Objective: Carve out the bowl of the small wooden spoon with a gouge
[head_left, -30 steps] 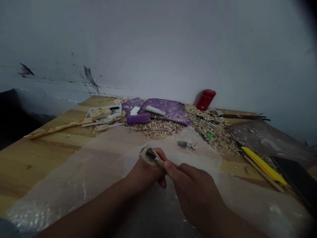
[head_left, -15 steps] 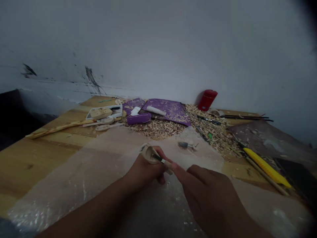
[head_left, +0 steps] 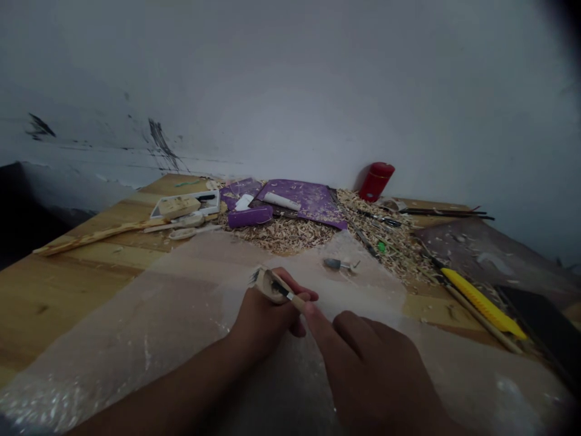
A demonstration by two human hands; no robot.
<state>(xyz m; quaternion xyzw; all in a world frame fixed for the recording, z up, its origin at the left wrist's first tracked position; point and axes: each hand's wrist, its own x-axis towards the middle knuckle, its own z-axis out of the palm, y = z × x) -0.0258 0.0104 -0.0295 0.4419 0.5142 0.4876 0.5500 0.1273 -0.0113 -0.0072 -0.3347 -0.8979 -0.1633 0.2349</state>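
My left hand [head_left: 263,324] is closed around a pale wooden spoon [head_left: 262,282], its hollowed bowl facing up above my fingers. Most of the spoon's handle is hidden in the grip. In my right hand [head_left: 374,360] is a carving gouge [head_left: 297,301] with a light wooden handle, a silvery collar and a dark blade. The blade's tip reaches into the bowl, and my index finger lies along the gouge's handle. Both hands are above a sheet of clear plastic [head_left: 181,315] spread over the wooden table [head_left: 54,297].
Wood shavings [head_left: 290,236] are heaped behind my hands, beside purple sheets [head_left: 313,194]. A white tray [head_left: 213,209] and a long stick [head_left: 86,240] lie left. To the right are a yellow cutter [head_left: 481,303] and a dark flat slab [head_left: 540,327]. A red container [head_left: 377,180] leans by the wall.
The view has shifted slightly. Both hands are a little further left in the picture, with the spoon turned a bit and the gouge still in its bowl.
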